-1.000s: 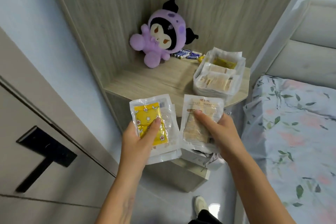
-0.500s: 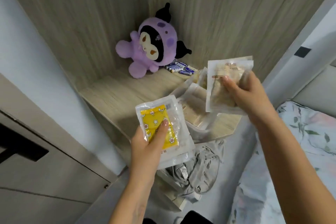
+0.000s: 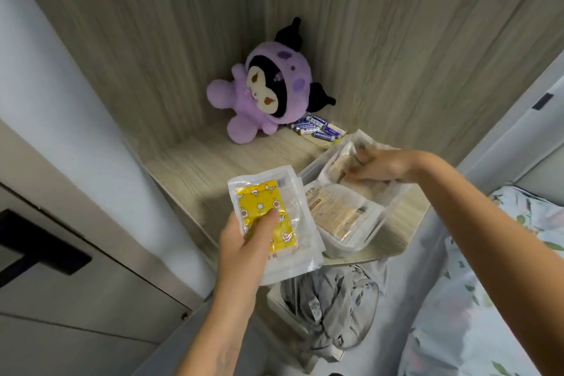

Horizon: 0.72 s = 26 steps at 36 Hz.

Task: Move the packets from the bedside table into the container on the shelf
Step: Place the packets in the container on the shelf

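Now, in the head view, which is the only one, the right hand (image 3: 378,165) is down inside the container (image 3: 378,227) on the shelf (image 3: 213,168), its fingers curled around a beige packet (image 3: 341,162) at the far end of the box. I judge this to be the placing step for that packet; whether the fingers have let go already I cannot tell, because they are bent and partly buried among the clear wrappers. The left hand (image 3: 244,249) grips closed on a yellow packet (image 3: 268,217), thumb pressed on its front; under it there seems to be at least one more clear packet, held together with it. This stack hangs just beside the near left corner of the container, above the shelf edge, not yet inside.

The next move, I think, calls for the right hand to open and come out upward, so that the left one can bring its stack over the free near part and lay it flat on the packets already there.

Some things are hard to read. How many packets the left hand holds is not clear. The bedside table is mostly hidden under a grey cloth (image 3: 332,314) below the left grip, so I cannot say if packets remain there. Beyond the right grip lie a plush toy (image 3: 268,94) and batteries (image 3: 317,130).
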### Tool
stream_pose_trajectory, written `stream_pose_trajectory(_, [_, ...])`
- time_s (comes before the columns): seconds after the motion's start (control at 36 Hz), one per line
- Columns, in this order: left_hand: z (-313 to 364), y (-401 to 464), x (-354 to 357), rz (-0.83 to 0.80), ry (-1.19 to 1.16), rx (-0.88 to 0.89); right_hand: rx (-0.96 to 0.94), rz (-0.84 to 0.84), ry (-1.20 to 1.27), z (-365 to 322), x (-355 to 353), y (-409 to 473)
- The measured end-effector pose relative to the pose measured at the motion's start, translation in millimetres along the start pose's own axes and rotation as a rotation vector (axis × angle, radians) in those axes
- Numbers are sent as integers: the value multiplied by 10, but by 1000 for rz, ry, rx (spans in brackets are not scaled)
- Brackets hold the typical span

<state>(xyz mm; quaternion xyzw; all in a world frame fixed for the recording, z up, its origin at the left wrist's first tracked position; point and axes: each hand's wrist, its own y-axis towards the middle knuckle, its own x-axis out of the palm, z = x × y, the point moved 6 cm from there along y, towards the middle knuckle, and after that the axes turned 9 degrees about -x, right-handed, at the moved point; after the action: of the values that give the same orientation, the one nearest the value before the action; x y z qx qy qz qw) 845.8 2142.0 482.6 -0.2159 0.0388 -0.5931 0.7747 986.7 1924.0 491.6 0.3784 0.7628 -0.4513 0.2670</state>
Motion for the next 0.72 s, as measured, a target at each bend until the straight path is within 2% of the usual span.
stream_pose_trajectory(0.11, [76, 90, 82, -16, -9, 23, 42, -35, -287, 5, 87, 11])
stream_pose_trajectory(0.17, [118, 135, 136, -18, -20, 55, 72, 23, -351, 15, 94, 13])
stream_pose_trajectory(0.31, [144, 209, 257, -44, 0, 92, -22, 472, -335, -18, -102, -164])
stream_pose_trajectory(0.36, [132, 226, 313, -68, 13, 97, -174, 695, -398, -141, -150, -354])
stream_pose_trajectory(0.39, [126, 236, 344, -79, 22, 100, -260, 797, -348, -225, -171, -476])
stream_pose_trajectory(0.42, [117, 244, 382, -89, 32, 104, -332, 854, -177, -252, -169, -553])
stream_pose_trajectory(0.44, [104, 252, 428, -94, 42, 111, -358, 816, 68, -314, -148, -636])
stream_pose_trajectory(0.5, [76, 259, 531, -104, 74, 129, -316, 526, 584, -395, 32, -640])
stream_pose_trajectory(0.53, [65, 243, 596, -120, 88, 141, -292, 391, 688, -426, 129, -628])
stream_pose_trajectory(0.58, [48, 188, 734, -179, 115, 148, -331, 284, 666, -450, 216, -608])
stream_pose_trajectory(0.67, [41, 119, 863, -299, 146, 136, -329, 303, 668, -314, 161, -577])
stream_pose_trajectory(0.72, [55, 123, 835, -291, 271, 189, -302, 303, 629, -215, 93, -574])
